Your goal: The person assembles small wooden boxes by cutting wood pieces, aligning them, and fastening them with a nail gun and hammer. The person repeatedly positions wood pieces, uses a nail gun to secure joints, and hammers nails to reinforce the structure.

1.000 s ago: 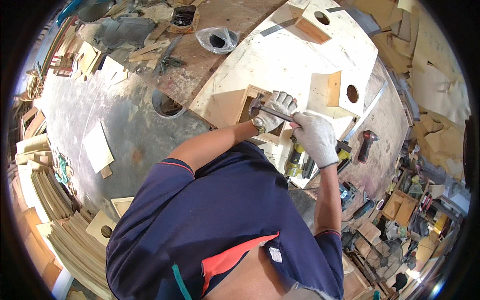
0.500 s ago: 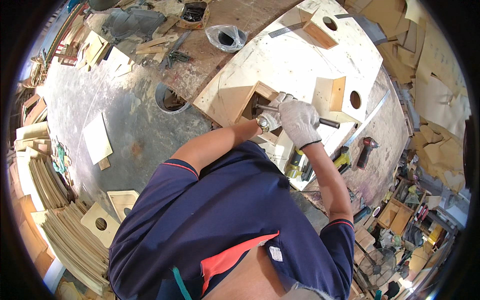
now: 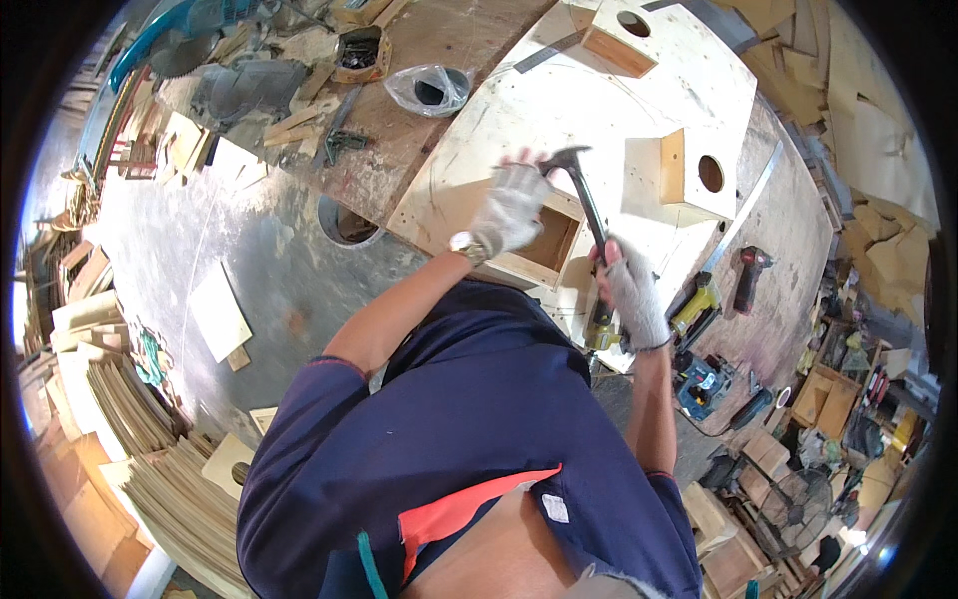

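My right hand [image 3: 633, 299], in a whitish fingertip-free glove, is closed round the lower handle of a claw hammer [image 3: 587, 195]. The dark hammer head is raised above the pale board, near the far corner of an open wooden box frame [image 3: 567, 208]. Over the left part of that frame lies my left hand [image 3: 507, 210], gloved the same way, its fingers stretched out toward the far side and slightly blurred. It hides part of the frame, and whether it holds a nail cannot be made out. A watch [image 3: 466, 244] sits on the left wrist.
The large pale board [image 3: 449, 205] carries two angled wooden pieces with round holes [image 3: 687, 170] [image 3: 621, 50]. Yellow-black power tools [image 3: 696, 304] and a red-black driver [image 3: 750, 280] lie at right. A bagged black item [image 3: 429, 90] and a nail box [image 3: 361, 52] stand farther back.
My hands have come apart. The hammer, earlier lying sideways across both hands, now points up and away in my right hand, which has moved nearer. My left hand has shifted left with fingers extended.
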Available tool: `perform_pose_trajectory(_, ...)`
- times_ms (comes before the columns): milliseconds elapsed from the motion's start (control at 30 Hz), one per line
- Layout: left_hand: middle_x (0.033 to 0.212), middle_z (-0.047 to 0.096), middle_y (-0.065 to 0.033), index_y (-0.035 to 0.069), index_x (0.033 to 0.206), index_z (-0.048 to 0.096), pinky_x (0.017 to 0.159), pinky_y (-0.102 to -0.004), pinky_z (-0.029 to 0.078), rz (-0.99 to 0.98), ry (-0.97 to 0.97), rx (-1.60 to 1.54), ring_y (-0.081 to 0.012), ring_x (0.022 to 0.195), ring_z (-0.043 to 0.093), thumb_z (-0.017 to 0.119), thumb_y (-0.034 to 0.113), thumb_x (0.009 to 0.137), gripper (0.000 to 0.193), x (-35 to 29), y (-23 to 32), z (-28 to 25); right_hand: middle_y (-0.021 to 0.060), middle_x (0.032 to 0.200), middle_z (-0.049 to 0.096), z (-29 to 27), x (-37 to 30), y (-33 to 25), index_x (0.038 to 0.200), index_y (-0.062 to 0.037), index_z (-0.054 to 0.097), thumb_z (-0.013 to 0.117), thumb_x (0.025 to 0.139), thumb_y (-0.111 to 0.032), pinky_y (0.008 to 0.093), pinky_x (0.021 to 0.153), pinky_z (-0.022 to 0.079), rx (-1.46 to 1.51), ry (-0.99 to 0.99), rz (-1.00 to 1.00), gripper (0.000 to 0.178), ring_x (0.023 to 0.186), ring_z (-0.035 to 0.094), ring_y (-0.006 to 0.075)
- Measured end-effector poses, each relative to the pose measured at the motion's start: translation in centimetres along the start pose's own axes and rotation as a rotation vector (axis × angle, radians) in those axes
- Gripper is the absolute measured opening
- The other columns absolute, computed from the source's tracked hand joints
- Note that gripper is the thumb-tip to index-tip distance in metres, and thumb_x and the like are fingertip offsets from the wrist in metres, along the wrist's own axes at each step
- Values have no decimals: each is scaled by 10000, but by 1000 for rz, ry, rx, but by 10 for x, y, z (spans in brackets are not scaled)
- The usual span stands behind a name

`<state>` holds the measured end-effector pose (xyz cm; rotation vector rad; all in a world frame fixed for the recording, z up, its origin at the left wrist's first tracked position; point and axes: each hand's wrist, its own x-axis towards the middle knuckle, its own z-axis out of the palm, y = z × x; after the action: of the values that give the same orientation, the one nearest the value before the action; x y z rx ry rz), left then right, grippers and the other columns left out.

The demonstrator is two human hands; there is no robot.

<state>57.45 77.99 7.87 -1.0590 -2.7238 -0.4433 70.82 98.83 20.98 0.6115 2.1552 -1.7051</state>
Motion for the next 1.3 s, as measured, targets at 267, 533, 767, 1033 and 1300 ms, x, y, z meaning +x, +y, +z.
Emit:
perform_pose_trajectory(267, 1529, 630, -96, 134, 1545, 613, 1246, -499, 401, -41, -176, -207, -325, 1459, 547, 885, 209, 812, 785, -11, -58, -20, -67, 632, 395, 21, -28, 91, 1183, -76, 610, 587, 1163, -517, 259, 404, 321, 670, -45, 371, 442, 443, 378, 58)
perform_pose_trajectory(533, 1354, 717, -108, 154, 1358, 695, 1135, -484, 484, 106, -294, -29, -313, 1312, 656, 817, 168, 753, 617, 43, -5, 2, -37, 736, 511, 8, 27, 115, 1420, -31, 612, 631, 1161, -303, 257, 474, 382, 651, 192, 183, 376, 529, 475, 61)
perform_pose_trajectory(767, 1019, 793, -166, 141, 1093, 751, 814, -500, 615, -65, -362, -138, -360, 974, 785, 830, 244, 793, 327, 50, -27, 5, 188, 1058, 714, -2, 49, 134, 1341, -25, 686, 786, 994, -239, 483, 838, 584, -419, 906, -193, 420, 898, 706, 344)
perform_pose_trajectory(1033, 1103, 804, -128, 97, 1209, 762, 906, -399, 630, -462, 148, -1007, -291, 1040, 788, 929, 184, 845, 410, -14, -48, 50, 339, 1176, 739, 14, 2, 182, 1594, -12, 436, 749, 988, -366, 593, 969, 581, -667, 736, 216, 769, 1103, 731, 528)
perform_pose_trajectory(1300, 1203, 750, -48, 77, 1330, 710, 1003, -411, 615, -572, 137, -1453, -218, 1099, 745, 773, 190, 1019, 337, -54, -64, 76, 380, 1223, 749, 16, 13, 174, 1717, 79, 162, 792, 926, -442, 568, 1015, 594, -785, 495, 384, 1138, 1172, 737, 526)
